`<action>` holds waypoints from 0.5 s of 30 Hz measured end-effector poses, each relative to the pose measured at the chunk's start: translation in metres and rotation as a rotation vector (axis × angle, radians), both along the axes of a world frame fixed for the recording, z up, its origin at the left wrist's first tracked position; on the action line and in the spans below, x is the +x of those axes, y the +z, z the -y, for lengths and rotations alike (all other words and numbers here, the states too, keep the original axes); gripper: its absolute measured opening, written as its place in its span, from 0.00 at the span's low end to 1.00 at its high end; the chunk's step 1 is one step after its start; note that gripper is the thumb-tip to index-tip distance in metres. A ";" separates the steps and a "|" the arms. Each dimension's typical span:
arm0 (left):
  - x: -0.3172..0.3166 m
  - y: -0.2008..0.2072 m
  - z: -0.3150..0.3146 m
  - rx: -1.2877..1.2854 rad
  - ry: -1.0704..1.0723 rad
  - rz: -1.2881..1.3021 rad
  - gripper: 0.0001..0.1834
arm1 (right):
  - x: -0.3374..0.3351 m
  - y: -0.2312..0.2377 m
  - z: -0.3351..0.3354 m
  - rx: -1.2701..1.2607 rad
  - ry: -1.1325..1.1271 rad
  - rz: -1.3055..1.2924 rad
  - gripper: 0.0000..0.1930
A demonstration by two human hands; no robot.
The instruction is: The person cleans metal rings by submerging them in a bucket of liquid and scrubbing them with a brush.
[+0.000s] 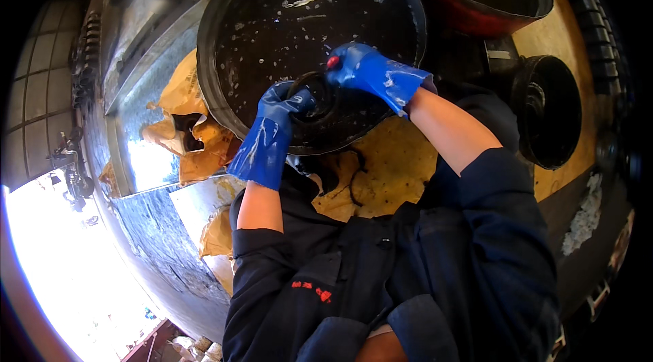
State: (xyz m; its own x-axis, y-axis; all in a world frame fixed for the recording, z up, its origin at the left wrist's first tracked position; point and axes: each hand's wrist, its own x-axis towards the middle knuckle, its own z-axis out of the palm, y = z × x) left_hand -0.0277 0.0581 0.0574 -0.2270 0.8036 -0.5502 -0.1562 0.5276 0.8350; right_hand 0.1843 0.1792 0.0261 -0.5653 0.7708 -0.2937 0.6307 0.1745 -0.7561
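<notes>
A wide round tub (pixel 209 76) of dark liquid, with pale bubbles floating on it, stands in front of me. My left hand (pixel 280 102), in a long blue rubber glove, grips the left edge of a dark, wet ring-shaped part (pixel 314 95) over the near side of the tub. My right hand (pixel 357 66), gloved alike, is closed above the right side of that part. A small red end (pixel 332 62) sticks out of its fist. The rest of this red-ended thing is hidden by the glove and the dark part.
Torn brown paper (pixel 185 114) lies left of the tub on a metal surface. At the far right is a red drum (pixel 476 21), with a black bucket (pixel 568 112) nearer me. Yellowish, stained board (pixel 388 165) covers the ground below my arms. Ridged black rings (pixel 595 29) line the right side.
</notes>
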 end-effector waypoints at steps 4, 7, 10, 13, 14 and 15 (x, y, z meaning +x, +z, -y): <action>-0.004 -0.013 0.001 0.077 0.158 0.168 0.19 | 0.012 0.002 -0.005 -0.293 -0.416 -0.176 0.16; -0.012 -0.008 0.003 0.091 0.193 0.217 0.20 | 0.015 0.047 0.003 -0.553 -0.473 -0.523 0.15; -0.006 -0.010 -0.001 0.054 0.153 0.115 0.20 | 0.011 0.072 0.011 -0.629 -0.484 -0.841 0.14; -0.015 -0.027 0.000 0.173 0.056 0.223 0.21 | -0.009 0.085 0.012 -0.518 -0.269 -0.535 0.19; -0.032 -0.030 0.008 0.201 0.005 0.276 0.22 | -0.024 0.109 0.014 -0.497 -0.155 -0.228 0.21; -0.034 -0.032 0.005 0.228 -0.080 0.350 0.22 | -0.029 0.091 0.014 -0.327 -0.102 -0.207 0.22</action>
